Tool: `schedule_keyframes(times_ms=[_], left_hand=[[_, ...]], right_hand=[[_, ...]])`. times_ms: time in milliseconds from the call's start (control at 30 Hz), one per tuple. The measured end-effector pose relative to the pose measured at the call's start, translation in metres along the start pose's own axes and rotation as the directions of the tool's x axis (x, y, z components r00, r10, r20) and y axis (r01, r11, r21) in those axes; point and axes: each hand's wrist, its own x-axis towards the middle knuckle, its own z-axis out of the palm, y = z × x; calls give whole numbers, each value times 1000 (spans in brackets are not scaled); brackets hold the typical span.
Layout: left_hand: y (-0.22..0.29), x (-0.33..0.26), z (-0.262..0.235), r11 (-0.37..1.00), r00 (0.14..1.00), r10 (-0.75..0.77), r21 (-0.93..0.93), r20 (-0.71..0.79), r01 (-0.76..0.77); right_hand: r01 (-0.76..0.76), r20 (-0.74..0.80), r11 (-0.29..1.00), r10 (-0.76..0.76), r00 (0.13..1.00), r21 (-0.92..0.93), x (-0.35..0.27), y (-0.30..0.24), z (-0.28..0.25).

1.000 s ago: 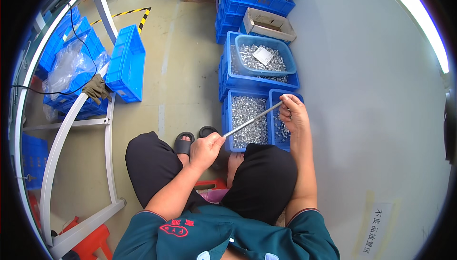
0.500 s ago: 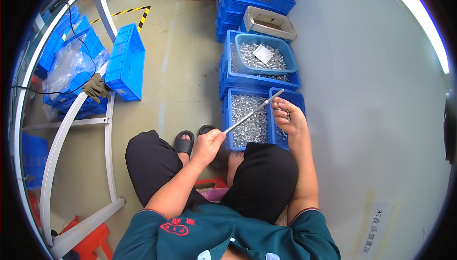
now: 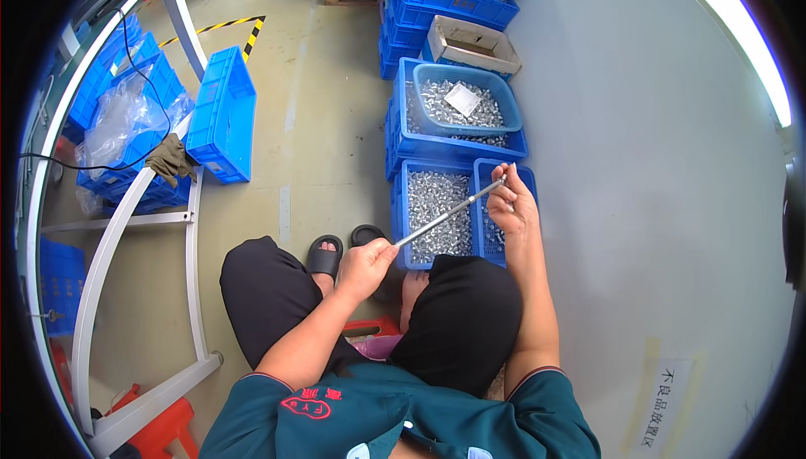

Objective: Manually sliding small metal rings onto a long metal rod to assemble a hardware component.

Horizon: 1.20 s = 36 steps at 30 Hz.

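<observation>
My left hand is closed around the near end of a thin silver metal rod, which slants up to the right. At the rod's far tip, my right hand pinches a small silver metal part against it; fingers partly hide the part. Below the rod lies a blue bin full of small silver metal parts. My right hand hovers over a second, narrower blue bin that also holds such parts.
Beyond stands a blue crate with a light-blue basket of the same parts. An open whitish box and stacked blue crates stand farther back. On the left are a white metal frame and an upended blue crate.
My right hand has risen slightly, and its fingertips have come onto the rod's far tip, now with a small part there. My left hand keeps its grip, with the rod tilted slightly flatter.
</observation>
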Motion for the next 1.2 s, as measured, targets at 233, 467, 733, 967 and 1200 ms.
schedule_keyframes(times_ms=[233,467,733,967,1200], left_hand=[[9,1,-7,991,998,52,122,-28,-48],[17,5,-28,968,992,122,224,-11,-117],[19,5,-29,955,980,193,239,-44,-177],[18,2,-30,972,995,97,217,-16,-91],[15,2,-18,995,1000,-12,100,29,9]], right_hand=[[42,27,983,-37,999,-181,-2,-2,-3],[76,108,870,-26,994,-486,-11,-11,14],[-97,146,988,115,983,-122,-9,6,10],[107,-3,957,-111,994,-268,-19,10,27],[-40,91,997,47,995,-70,0,5,-1]])
